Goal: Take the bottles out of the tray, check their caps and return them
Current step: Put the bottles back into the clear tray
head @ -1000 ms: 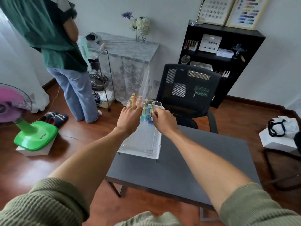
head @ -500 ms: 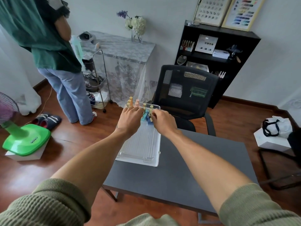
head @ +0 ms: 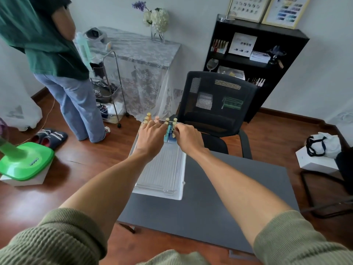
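Two hands reach into the far end of one clear tray (head: 158, 175) on the gray table (head: 229, 197). About seven gold-capped bottles (head: 168, 131) stand there. The left hand (head: 150, 136) lies among them and the right hand (head: 188, 138) curls at one, but I cannot tell their grip.

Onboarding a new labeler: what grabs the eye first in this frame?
Two bare forearms reach forward, with the left hand and right hand meeting over gold-capped bottles at the far end of a clear tray on the grey table. Next come the bright green fan base on the floor at left and the black mesh chair behind the table.
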`<state>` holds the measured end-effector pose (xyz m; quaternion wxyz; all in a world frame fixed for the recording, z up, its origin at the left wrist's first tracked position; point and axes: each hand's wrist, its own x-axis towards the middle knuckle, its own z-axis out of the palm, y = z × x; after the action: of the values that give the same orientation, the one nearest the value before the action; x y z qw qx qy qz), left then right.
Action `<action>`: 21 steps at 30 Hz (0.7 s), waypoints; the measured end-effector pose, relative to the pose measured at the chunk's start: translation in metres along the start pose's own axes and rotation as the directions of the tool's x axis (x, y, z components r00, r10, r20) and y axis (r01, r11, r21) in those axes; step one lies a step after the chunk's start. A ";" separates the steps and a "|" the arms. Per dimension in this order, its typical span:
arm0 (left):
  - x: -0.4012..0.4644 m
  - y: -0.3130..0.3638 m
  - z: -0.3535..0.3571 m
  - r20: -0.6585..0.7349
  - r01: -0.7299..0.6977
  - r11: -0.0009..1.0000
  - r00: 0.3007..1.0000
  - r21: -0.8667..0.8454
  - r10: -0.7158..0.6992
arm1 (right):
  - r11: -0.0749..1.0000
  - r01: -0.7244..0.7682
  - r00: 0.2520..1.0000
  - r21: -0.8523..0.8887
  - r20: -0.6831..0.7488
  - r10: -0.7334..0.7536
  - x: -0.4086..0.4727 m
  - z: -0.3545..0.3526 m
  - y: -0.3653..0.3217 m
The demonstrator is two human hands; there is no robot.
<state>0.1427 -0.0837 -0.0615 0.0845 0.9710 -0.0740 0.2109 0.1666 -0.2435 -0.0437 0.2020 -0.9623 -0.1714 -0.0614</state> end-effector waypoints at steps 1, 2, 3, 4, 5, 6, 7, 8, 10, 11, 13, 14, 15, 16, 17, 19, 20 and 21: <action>0.001 0.000 0.002 -0.008 0.003 1.000 1.000 0.000 -0.003 | 1.000 0.001 1.000 -0.002 -0.002 -0.001 0.001 0.001 -0.001; 0.001 0.000 0.003 -0.018 0.002 1.000 1.000 0.004 -0.002 | 1.000 0.002 1.000 -0.004 -0.004 -0.002 0.001 0.002 -0.002; 0.001 0.000 0.005 -0.028 0.000 1.000 1.000 0.007 0.000 | 1.000 0.005 1.000 -0.007 -0.006 -0.005 0.002 0.003 -0.002; 0.002 -0.001 0.006 -0.037 -0.002 1.000 0.999 0.008 0.002 | 1.000 0.009 1.000 -0.010 -0.009 -0.009 0.002 0.004 -0.003; 0.002 -0.002 0.008 -0.046 -0.003 1.000 0.999 0.006 0.003 | 1.000 0.015 1.000 -0.014 -0.015 -0.015 0.003 0.006 -0.004; 0.002 -0.002 0.009 -0.051 -0.001 1.000 0.999 0.002 0.001 | 1.000 0.018 0.999 -0.012 -0.025 -0.019 0.003 0.007 -0.005; 0.003 -0.003 0.009 -0.054 0.002 1.000 0.999 -0.005 -0.002 | 1.000 0.017 0.999 -0.006 -0.039 -0.018 0.003 0.008 -0.006; 0.003 -0.004 0.010 -0.056 0.005 1.000 0.998 -0.011 -0.006 | 1.000 0.012 0.999 0.001 -0.053 -0.012 0.003 0.008 -0.007; 0.003 -0.004 0.009 -0.057 0.013 1.000 0.998 -0.022 -0.015 | 1.000 -0.004 0.997 0.007 -0.074 0.005 0.002 0.010 -0.009; 0.003 -0.004 0.008 -0.052 0.018 0.999 0.998 -0.031 -0.019 | 1.000 -0.011 0.997 0.008 -0.080 0.012 0.002 0.011 -0.009; 0.002 -0.003 0.005 -0.051 0.020 0.998 0.998 -0.051 -0.023 | 1.000 -0.031 0.996 0.006 -0.089 0.031 0.000 0.012 -0.008; 0.001 -0.004 0.004 -0.064 0.021 0.998 0.998 -0.056 -0.024 | 0.999 -0.046 0.994 0.001 -0.099 0.046 -0.001 0.012 -0.008; -0.001 -0.005 0.003 -0.084 0.022 0.998 0.996 -0.061 -0.027 | 0.998 -0.064 0.991 0.001 -0.114 0.064 -0.003 0.013 -0.009; -0.003 -0.007 0.001 -0.112 0.024 0.997 0.993 -0.067 -0.032 | 0.996 -0.083 0.988 0.015 -0.130 0.084 -0.005 0.013 -0.010; -0.005 -0.009 -0.001 -0.147 0.028 0.997 0.988 -0.075 -0.039 | 0.994 -0.098 0.984 0.040 -0.148 0.103 -0.007 0.014 -0.012; -0.007 -0.016 -0.005 -0.200 0.052 0.995 0.977 -0.087 -0.068 | 0.988 -0.124 0.976 0.090 -0.170 0.138 -0.011 0.015 -0.018; -0.008 -0.019 -0.008 -0.212 0.071 0.993 0.973 -0.092 -0.089 | 0.984 -0.135 0.972 0.112 -0.177 0.154 -0.013 0.016 -0.022; -0.010 -0.023 -0.010 -0.210 0.095 0.990 0.971 -0.103 -0.115 | 0.980 -0.147 0.968 0.135 -0.184 0.170 -0.014 0.018 -0.025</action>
<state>0.1341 -0.0581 -0.0594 0.1477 0.9400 -0.0223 0.3066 0.1455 -0.2189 -0.0538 0.2799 -0.9483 -0.0767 -0.1282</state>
